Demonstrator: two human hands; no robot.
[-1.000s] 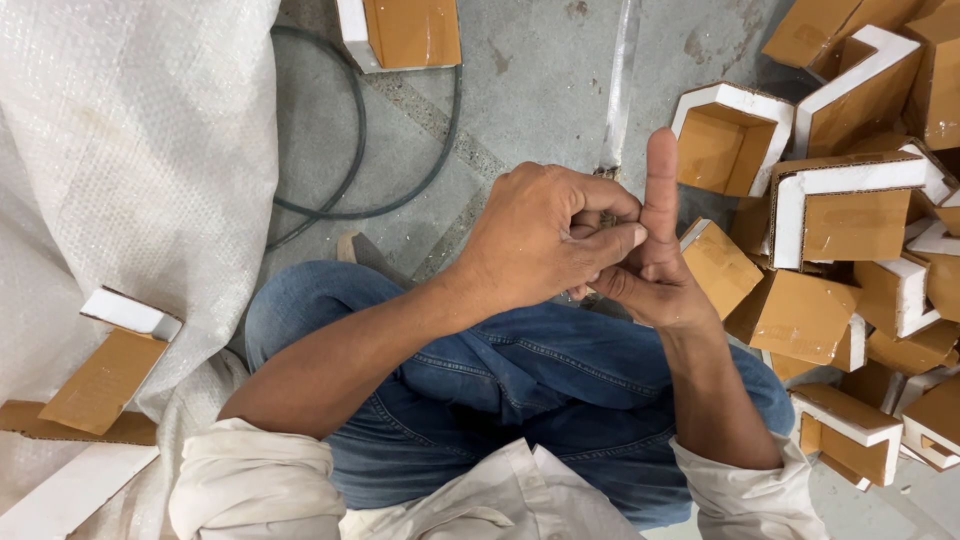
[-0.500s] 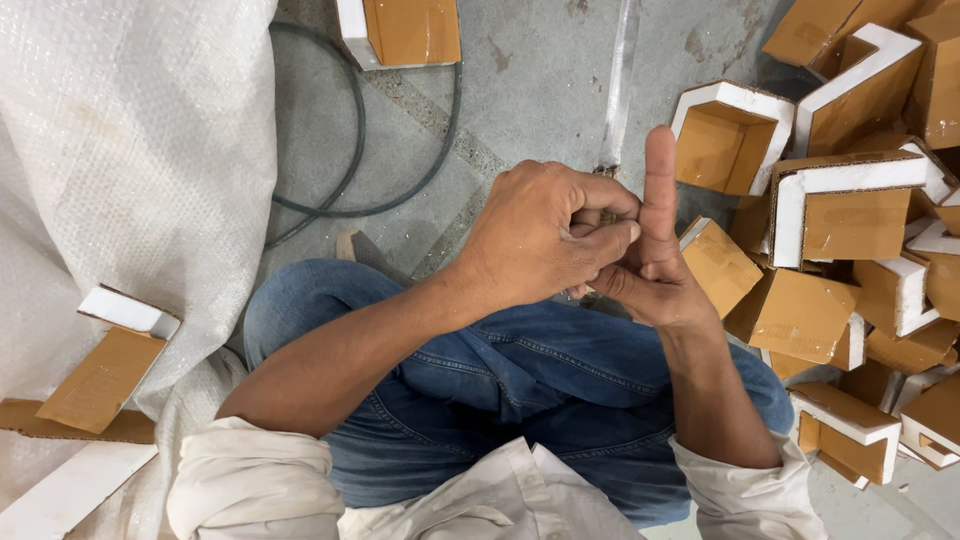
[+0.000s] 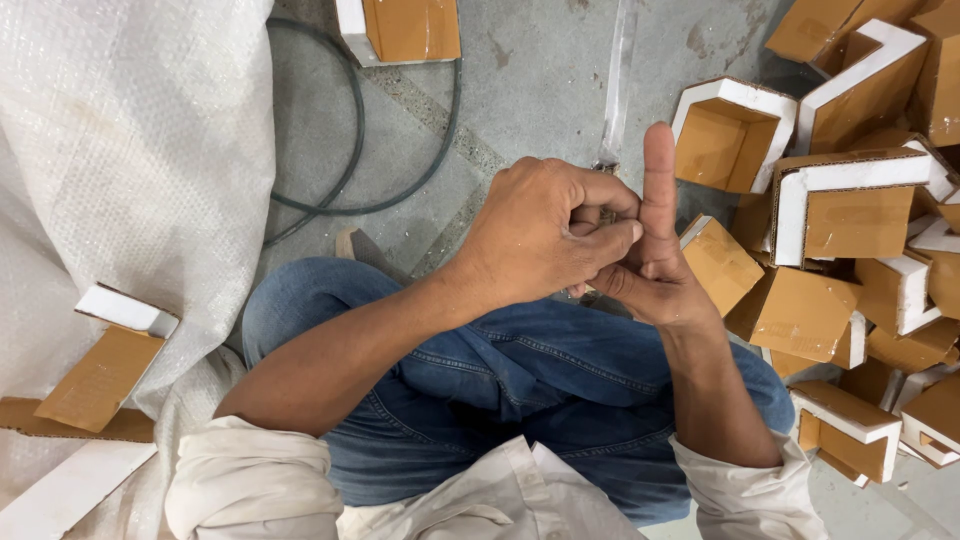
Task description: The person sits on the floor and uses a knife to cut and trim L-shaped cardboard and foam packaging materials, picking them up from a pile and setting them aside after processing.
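Item one: I log my left hand [image 3: 545, 240] curled over my right hand [image 3: 650, 270], its fingers [image 3: 610, 235] pinched together around the base of the raised right forefinger [image 3: 658, 175]; whether they clamp anything small I cannot tell. Item two: brown-and-white cardboard corner pieces [image 3: 830, 210] lie heaped just beyond the raised fingertip, and a grey cable [image 3: 355, 150] loops on the concrete floor [image 3: 540, 80] past the left knuckles.

Rolled cream shirt sleeves [image 3: 250, 480], blue denim jeans [image 3: 520, 390], bare forearms.
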